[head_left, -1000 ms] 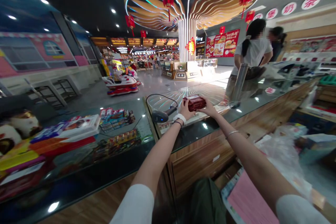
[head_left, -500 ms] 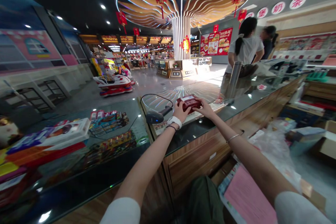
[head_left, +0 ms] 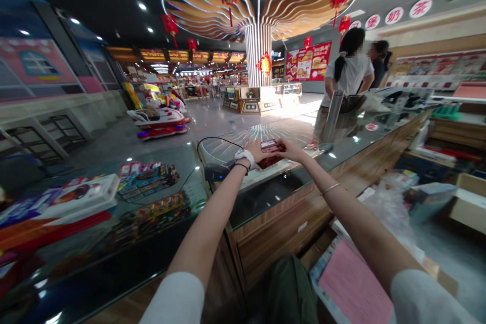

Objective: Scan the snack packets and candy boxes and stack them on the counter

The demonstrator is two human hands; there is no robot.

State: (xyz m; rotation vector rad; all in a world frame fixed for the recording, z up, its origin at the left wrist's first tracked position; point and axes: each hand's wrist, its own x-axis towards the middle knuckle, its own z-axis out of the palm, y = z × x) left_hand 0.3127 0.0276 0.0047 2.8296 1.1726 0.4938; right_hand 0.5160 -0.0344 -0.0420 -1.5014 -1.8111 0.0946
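Over the glass counter [head_left: 261, 202], a small dark red box [head_left: 269, 146] with a pale printed label is held between both hands. My left hand [head_left: 255, 152], with a white watch at the wrist, grips its left side. On the right side, the fingers of my right hand [head_left: 289, 151] close around it. Parts of the box are hidden behind the fingers. Just left of my left wrist lies a black barcode scanner [head_left: 216, 173] with a blue light and a cable, partly covered by the forearm.
Flat packaged goods [head_left: 83, 195] and small colourful packs [head_left: 148, 177] show at the counter's left. A metal post [head_left: 334, 111] stands on the far counter edge. Two people [head_left: 349, 68] are beyond it. Below right are a pink sheet [head_left: 357, 283] and open cartons [head_left: 471, 202].
Both hands have turned the red box and brought their fingertips closer together over it. The left wrist now covers more of the scanner. The whole view has shifted slightly.
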